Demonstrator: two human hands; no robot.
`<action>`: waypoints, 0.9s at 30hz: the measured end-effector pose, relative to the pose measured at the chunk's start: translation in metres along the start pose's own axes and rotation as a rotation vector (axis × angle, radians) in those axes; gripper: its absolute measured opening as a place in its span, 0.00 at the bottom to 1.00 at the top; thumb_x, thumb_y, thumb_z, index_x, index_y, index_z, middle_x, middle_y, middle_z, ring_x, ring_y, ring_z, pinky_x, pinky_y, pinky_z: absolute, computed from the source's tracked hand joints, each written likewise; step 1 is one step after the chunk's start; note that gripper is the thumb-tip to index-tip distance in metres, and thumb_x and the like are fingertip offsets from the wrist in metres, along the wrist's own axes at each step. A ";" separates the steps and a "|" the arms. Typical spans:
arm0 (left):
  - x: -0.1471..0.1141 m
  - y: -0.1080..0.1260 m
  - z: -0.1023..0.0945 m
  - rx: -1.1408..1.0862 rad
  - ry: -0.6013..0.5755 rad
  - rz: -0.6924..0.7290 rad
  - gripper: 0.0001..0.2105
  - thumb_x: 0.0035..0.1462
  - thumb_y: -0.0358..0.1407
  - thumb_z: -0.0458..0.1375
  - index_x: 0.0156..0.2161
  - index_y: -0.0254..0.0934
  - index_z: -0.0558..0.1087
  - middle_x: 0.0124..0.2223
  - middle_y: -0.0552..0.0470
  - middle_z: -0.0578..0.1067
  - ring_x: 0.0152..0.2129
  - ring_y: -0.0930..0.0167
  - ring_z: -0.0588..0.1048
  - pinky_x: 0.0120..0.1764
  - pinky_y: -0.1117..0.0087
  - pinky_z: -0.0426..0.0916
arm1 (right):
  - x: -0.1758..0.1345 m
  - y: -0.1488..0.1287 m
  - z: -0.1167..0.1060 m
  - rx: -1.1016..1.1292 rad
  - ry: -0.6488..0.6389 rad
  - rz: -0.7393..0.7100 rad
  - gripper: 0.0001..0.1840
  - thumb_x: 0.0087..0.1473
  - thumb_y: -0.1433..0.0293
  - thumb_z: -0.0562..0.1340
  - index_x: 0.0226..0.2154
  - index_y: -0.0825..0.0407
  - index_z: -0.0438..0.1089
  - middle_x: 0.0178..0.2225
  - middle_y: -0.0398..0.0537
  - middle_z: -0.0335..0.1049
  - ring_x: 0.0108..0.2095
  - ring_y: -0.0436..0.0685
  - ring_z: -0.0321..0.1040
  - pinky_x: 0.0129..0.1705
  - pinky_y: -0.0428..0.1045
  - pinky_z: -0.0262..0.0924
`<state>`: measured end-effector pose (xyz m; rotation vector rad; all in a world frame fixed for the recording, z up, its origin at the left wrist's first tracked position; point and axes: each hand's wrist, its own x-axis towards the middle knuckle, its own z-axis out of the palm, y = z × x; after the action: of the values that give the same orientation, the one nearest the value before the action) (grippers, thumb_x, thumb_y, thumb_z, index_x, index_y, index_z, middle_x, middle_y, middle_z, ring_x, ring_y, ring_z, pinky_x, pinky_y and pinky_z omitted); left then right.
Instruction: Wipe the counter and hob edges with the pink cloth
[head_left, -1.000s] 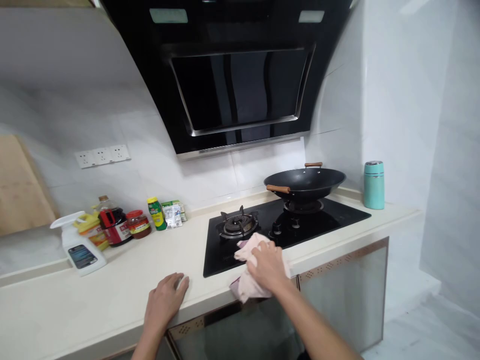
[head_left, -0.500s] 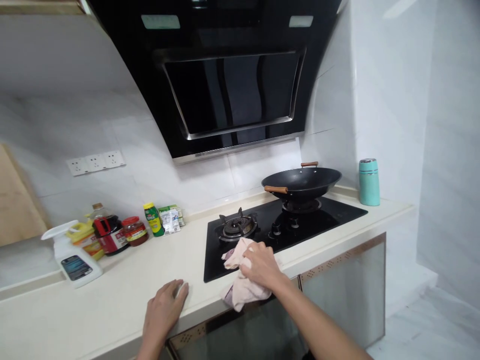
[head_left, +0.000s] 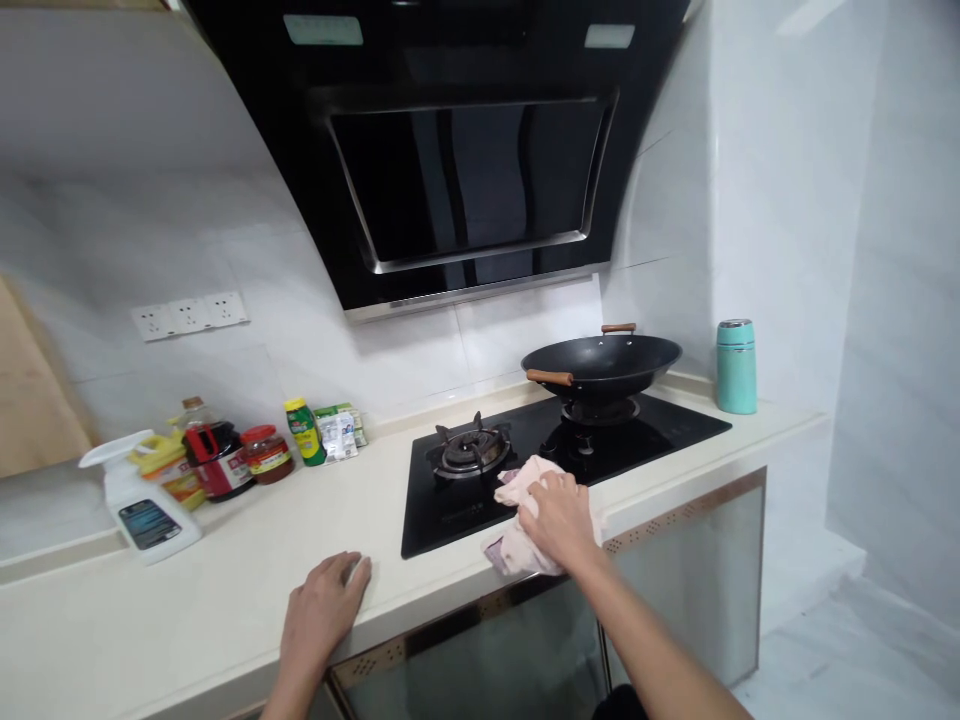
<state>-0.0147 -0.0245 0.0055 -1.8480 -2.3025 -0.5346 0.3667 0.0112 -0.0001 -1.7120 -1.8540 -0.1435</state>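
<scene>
My right hand (head_left: 559, 520) grips a crumpled pale pink cloth (head_left: 517, 548) with purplish patches. The cloth lies across the front edge of the black gas hob (head_left: 442, 515), and part of it hangs over the counter's front. Behind it are the control knobs, one partly covered by the hand and cloth. My left hand (head_left: 324, 605) rests on the cream countertop (head_left: 255, 575) near its front edge, left of the hob. It holds nothing, thumb and fingers somewhat apart. The bare left burner (head_left: 471, 450) stands behind the cloth, to its left.
A black wok (head_left: 604, 365) with wooden handles sits on the right burner. A turquoise flask (head_left: 736, 368) stands at the right end. Along the left wall are a spray bottle (head_left: 146, 505), a red-lidded jar (head_left: 267, 455) and several other containers. A range hood (head_left: 465, 180) overhangs the hob.
My right hand has slid the cloth to the right along the hob's front edge, towards the knobs. My left hand stays in nearly the same place on the counter.
</scene>
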 end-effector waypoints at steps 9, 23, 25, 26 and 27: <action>0.002 -0.008 0.003 -0.010 -0.002 -0.003 0.28 0.64 0.52 0.43 0.54 0.41 0.78 0.62 0.46 0.77 0.60 0.57 0.73 0.62 0.55 0.65 | -0.009 -0.022 0.003 0.142 -0.031 -0.193 0.15 0.60 0.56 0.59 0.43 0.46 0.75 0.53 0.51 0.70 0.52 0.65 0.60 0.51 0.58 0.51; -0.003 0.003 0.001 -0.015 0.021 0.000 0.27 0.64 0.50 0.43 0.54 0.41 0.77 0.62 0.46 0.77 0.61 0.57 0.71 0.61 0.54 0.64 | -0.006 0.017 -0.008 -0.044 0.018 0.072 0.18 0.62 0.57 0.57 0.46 0.48 0.76 0.54 0.57 0.70 0.54 0.70 0.59 0.51 0.62 0.52; -0.003 0.002 0.001 -0.011 0.014 -0.001 0.27 0.64 0.50 0.43 0.55 0.40 0.77 0.62 0.46 0.77 0.61 0.57 0.71 0.61 0.54 0.63 | -0.015 -0.015 -0.002 0.034 -0.017 -0.005 0.17 0.62 0.57 0.58 0.46 0.47 0.75 0.54 0.56 0.69 0.54 0.70 0.59 0.53 0.63 0.52; -0.003 0.002 0.001 -0.009 0.012 0.001 0.27 0.64 0.50 0.43 0.55 0.40 0.77 0.62 0.46 0.76 0.61 0.57 0.71 0.61 0.54 0.64 | -0.020 -0.032 0.002 0.081 -0.035 -0.052 0.17 0.61 0.57 0.59 0.46 0.47 0.75 0.55 0.55 0.69 0.55 0.70 0.58 0.54 0.63 0.52; -0.003 0.001 0.002 -0.005 0.011 0.004 0.28 0.64 0.50 0.43 0.55 0.40 0.77 0.63 0.46 0.76 0.61 0.57 0.71 0.61 0.54 0.64 | -0.025 -0.048 0.006 0.128 -0.049 -0.101 0.16 0.61 0.57 0.59 0.46 0.46 0.75 0.55 0.54 0.69 0.56 0.70 0.58 0.55 0.64 0.51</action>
<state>-0.0133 -0.0259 0.0028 -1.8470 -2.2922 -0.5494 0.3193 -0.0150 -0.0023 -1.5491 -1.9425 -0.0232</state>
